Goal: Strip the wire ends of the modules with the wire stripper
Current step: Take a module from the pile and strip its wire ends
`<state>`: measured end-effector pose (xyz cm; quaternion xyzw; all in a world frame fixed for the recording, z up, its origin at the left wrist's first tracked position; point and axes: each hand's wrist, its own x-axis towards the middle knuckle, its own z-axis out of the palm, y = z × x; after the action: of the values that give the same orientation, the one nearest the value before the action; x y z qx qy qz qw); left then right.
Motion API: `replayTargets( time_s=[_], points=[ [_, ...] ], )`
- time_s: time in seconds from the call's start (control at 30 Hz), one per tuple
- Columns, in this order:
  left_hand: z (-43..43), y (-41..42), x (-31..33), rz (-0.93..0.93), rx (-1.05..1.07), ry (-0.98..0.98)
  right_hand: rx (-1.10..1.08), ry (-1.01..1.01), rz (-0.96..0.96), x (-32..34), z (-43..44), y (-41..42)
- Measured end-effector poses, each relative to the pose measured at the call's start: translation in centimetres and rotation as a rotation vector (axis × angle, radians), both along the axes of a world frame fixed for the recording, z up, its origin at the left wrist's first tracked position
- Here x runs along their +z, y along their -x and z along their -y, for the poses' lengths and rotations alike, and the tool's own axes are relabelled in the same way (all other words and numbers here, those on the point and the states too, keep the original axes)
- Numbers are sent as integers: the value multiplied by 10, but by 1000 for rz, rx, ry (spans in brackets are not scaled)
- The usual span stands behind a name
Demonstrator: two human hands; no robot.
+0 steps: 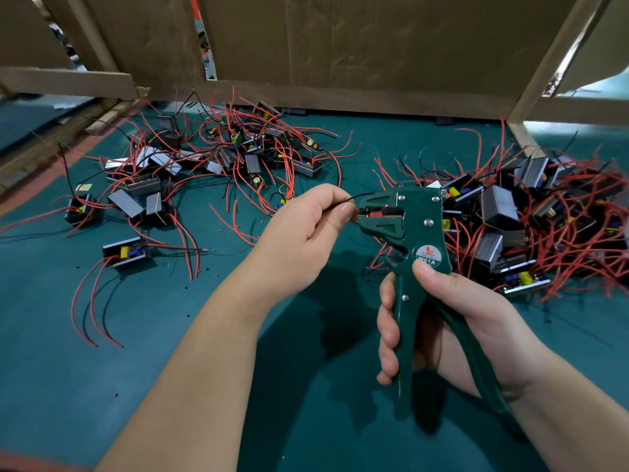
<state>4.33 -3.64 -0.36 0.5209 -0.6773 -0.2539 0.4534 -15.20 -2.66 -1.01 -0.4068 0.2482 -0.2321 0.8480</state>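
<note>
The job looks partway done. The left hand (306, 219) pinches 1 thin black wire (357, 196) and pokes its end into the mouth of the green wire stripper (405, 216), held above the worktop (51, 369). The right hand (442, 318) grips its handles. The left pile of modules (238, 155) and the right pile of modules (527, 216) are small boxes with tangled red wires. I cannot tell which are stripped.

stripper (419, 206): dark green coated metal, satin finish; bright metal rivets (428, 222). wires (578, 240): smooth red and black plastic insulation. modules (126, 253): black cases, glossy tops. mat (51, 369): teal, matt, smooth. far cardboard (374, 46): brown, matt, creased. right battens (543, 73): pale bare wood.
</note>
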Motion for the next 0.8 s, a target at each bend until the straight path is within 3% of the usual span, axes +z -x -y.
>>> replayTargets(
  time_s=[0.3,0.6,0.73,0.8],
  points=[
    [3,1,-6,-61,-9,-26,-206,15,-48,-1,-11,-14],
    [3,-5,-7,58,-44,-136,-347,55,-147,1,-10,-10],
    [6,-4,-7,21,106,-139,-341,63,-6,-3,-6,-12],
    [9,-6,-7,-137,224,-157,-302,68,37,-3,-5,-10]
  ],
)
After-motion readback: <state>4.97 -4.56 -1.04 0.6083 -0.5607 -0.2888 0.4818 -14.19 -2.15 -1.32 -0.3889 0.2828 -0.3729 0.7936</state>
